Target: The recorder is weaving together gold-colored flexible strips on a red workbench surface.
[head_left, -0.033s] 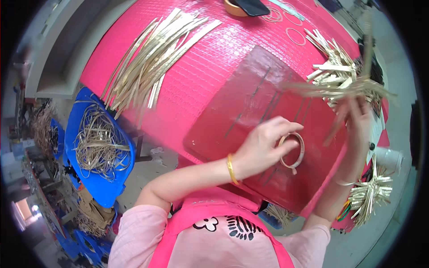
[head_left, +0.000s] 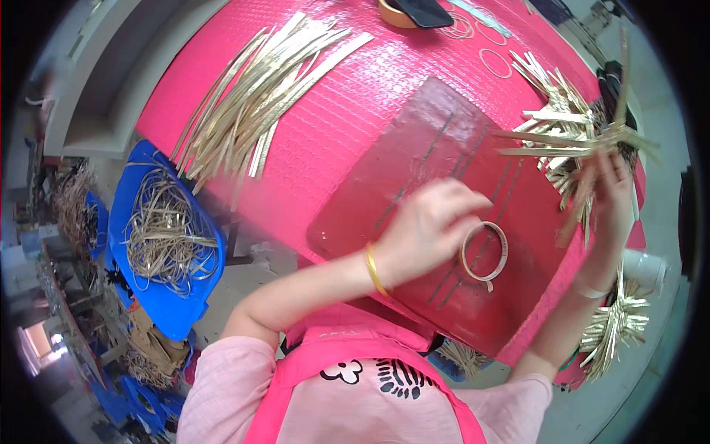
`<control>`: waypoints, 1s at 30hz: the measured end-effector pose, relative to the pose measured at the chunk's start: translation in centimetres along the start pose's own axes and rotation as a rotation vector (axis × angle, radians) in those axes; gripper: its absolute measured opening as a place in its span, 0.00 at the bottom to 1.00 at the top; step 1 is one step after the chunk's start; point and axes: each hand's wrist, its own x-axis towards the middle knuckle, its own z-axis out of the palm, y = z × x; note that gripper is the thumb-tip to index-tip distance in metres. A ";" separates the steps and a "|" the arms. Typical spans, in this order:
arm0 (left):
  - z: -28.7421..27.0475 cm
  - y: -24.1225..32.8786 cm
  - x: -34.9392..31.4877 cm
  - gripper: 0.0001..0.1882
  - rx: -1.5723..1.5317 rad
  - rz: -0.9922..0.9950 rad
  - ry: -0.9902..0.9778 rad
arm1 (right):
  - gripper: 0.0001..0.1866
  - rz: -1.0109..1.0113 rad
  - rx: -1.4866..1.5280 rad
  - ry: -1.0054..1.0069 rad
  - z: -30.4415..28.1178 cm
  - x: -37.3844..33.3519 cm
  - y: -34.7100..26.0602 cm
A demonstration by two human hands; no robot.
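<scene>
A ring-shaped roll of tape (head_left: 504, 263) lies on the dark red board (head_left: 355, 200), a short tape end sticking out at its near edge. Just left of it is my left hand (head_left: 436, 229), slightly blurred, thumb and fingers apart with nothing visible between them. At the right edge of the board my right hand (head_left: 611, 185) is raised, its fingers closed on a crossed bundle of flat gold strips (head_left: 603, 140). Strip ends stick out from it to the left, up and down. Behind it sits a pile of similar crossed strip bundles (head_left: 566, 118), partly hidden.
Loose gold strips (head_left: 259, 103) lie on the pink table cover (head_left: 296, 163) at the far left. A blue bin (head_left: 200, 303) of tangled strips stands below. At the back are a black phone-like object (head_left: 425, 11) and thin rings (head_left: 494, 63). Another strip bundle (head_left: 617, 322) is at right.
My left hand has drawn off the tape roll, which stays on the board. My right hand has shifted slightly right with the strip bundle.
</scene>
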 end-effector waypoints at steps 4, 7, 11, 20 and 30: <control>-8.4 -6.5 3.4 0.10 0.750 0.071 0.302 | 0.17 0.160 -0.429 0.141 -14.6 8.6 2.3; -13.3 -11.3 4.6 0.10 1.162 -0.106 0.390 | 0.18 -0.280 -0.820 0.203 -13.3 7.4 4.5; -15.0 -13.5 3.8 0.07 1.327 0.042 0.317 | 0.13 -0.116 -0.456 -0.295 4.2 0.6 1.7; -14.3 -14.6 6.1 0.06 1.394 0.103 0.303 | 0.16 0.179 -0.074 -0.840 19.0 1.5 2.3; -12.3 -5.6 3.2 0.05 0.963 0.041 0.389 | 0.11 0.364 0.216 -0.593 17.3 0.7 4.7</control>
